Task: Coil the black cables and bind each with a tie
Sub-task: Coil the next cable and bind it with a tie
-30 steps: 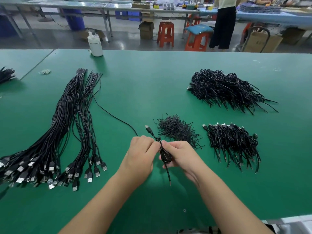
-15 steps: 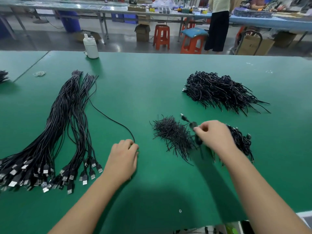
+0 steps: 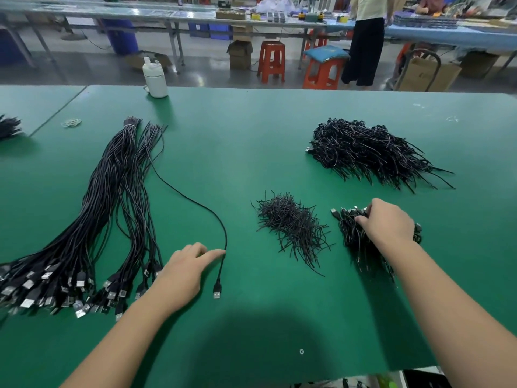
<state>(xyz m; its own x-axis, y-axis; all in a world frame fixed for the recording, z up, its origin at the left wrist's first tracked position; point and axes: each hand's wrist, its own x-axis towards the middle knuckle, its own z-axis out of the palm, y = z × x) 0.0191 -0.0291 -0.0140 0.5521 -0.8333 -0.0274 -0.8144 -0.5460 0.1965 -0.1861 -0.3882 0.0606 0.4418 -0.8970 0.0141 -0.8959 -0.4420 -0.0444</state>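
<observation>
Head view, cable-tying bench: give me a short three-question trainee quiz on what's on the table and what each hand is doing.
1. True or false: the left hand touches the single loose cable pulled out from the long straight bundle.
2. Multiple choice: the right hand rests on A) the loose ties pile, B) the near pile of coiled cables, C) the white bottle.
3. Fill in: the larger heap of finished cables lies toward the far ____ of the green table.

Key: 1 true; 2 B; 3 right.
</observation>
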